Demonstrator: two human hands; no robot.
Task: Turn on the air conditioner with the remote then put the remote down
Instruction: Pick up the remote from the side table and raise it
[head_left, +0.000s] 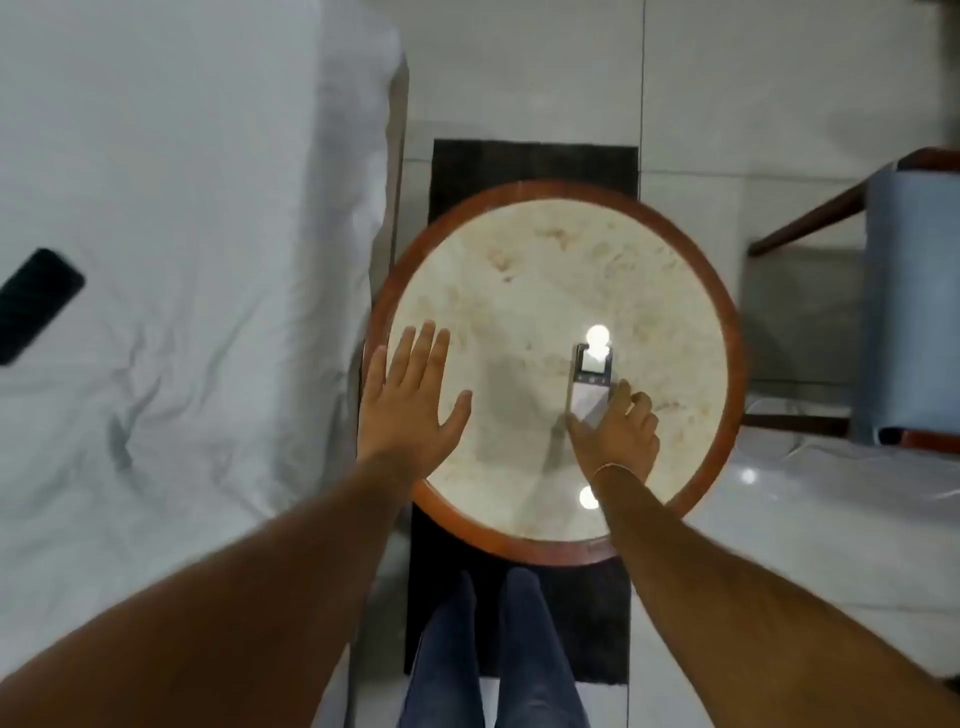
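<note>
From up here I see the white bed (182, 208) at left and the round bench (722, 332) centre. My left hand (410, 400) rests flat, fingers spread, empty. My right hand (618, 431) closes around the remote (589, 384) — lifted or lying, I can't quite tell. Its long axis runs near-to-far, display end pointing far. Whether I'm picking it up or putting it down, I can't judge — next comes either aiming it or releasing.

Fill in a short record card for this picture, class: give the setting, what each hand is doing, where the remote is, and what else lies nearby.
Setting: round table with a wooden rim, beside a bed
Left hand: open, fingers spread, flat over the table's left edge
Right hand: grip closed around the remote's near end
Remote: on or just above the tabletop, screen end pointing away
Nearby: dark phone on the bed; chair at right
Task stage: cannot tell whether the remote is being picked up or put down
</note>
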